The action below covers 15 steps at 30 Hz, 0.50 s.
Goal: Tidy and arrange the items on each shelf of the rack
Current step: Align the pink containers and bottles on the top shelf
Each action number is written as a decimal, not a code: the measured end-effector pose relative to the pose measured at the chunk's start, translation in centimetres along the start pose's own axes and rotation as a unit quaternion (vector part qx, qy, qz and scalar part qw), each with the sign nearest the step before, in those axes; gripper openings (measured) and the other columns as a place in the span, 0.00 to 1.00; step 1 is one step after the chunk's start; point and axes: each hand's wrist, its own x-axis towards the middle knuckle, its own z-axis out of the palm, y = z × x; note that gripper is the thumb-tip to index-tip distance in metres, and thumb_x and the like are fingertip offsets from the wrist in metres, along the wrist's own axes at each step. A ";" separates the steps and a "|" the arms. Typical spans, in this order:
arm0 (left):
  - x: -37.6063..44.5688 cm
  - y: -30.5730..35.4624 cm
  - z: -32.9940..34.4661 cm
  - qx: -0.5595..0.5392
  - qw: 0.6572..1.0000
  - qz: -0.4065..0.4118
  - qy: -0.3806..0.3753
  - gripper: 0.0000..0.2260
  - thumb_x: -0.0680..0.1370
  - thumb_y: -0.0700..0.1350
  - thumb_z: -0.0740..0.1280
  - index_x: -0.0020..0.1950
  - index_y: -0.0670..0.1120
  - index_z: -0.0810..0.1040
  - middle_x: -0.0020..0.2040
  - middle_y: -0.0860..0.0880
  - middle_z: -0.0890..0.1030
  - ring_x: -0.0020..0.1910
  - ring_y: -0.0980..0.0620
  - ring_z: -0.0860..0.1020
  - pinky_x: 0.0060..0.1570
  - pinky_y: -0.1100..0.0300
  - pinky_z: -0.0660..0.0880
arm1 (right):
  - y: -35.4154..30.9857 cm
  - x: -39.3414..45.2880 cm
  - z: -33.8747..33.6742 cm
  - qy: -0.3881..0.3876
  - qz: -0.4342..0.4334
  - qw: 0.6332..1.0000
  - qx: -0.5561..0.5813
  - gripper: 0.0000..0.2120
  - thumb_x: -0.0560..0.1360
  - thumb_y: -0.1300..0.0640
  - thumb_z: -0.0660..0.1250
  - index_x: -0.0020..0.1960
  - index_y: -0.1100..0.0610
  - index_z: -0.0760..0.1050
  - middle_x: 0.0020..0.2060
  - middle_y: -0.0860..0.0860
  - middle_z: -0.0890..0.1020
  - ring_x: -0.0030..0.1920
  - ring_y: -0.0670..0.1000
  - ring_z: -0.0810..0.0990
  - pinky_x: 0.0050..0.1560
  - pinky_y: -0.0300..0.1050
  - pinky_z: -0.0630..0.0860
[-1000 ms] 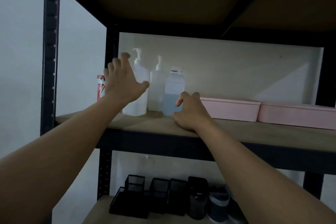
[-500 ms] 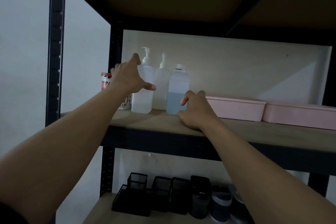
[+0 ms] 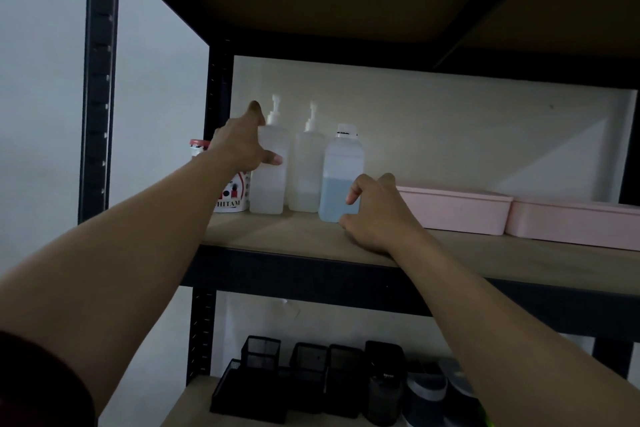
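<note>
Here, left hand (image 3: 242,146) grasping the pump bottle (image 3: 269,180); at four o'clock, right hand (image 3: 375,215) loosely curled, grasping nothing, resting on shelf (image 3: 485,253).

Head camera faces the rack (image 3: 100,80) closely, looking slightly upward.

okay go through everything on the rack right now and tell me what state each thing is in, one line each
Left hand: grip round the left pump bottle.
Left pump bottle: upright, little liquid.
Middle pump bottle: upright, nearly empty.
Capped bottle: upright, half full, blue liquid.
Right hand: resting on shelf, fingers curled.
Pink boxes: lids on.
</note>
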 end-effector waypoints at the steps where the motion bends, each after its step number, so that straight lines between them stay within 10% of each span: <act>1: 0.2 0.0 0.2 0.006 1.000 0.003 0.001 0.34 0.63 0.56 0.83 0.55 0.54 0.62 0.50 0.43 0.80 0.51 0.38 0.79 0.53 0.39 0.78 | 0.0 0.0 0.0 0.001 0.000 1.000 0.000 0.13 0.73 0.56 0.73 0.52 0.50 0.71 0.57 0.52 0.65 0.46 0.50 0.76 0.51 0.47 0.76; 15: 1.6 1.8 -0.2 0.098 0.992 0.024 -0.070 0.40 0.66 0.46 0.83 0.68 0.42 0.61 0.61 0.36 0.76 0.57 0.36 0.77 0.51 0.44 0.77 | 0.0 0.0 0.1 -0.002 -0.007 1.000 -0.017 0.12 0.74 0.56 0.73 0.51 0.50 0.71 0.56 0.51 0.65 0.41 0.49 0.77 0.46 0.44 0.74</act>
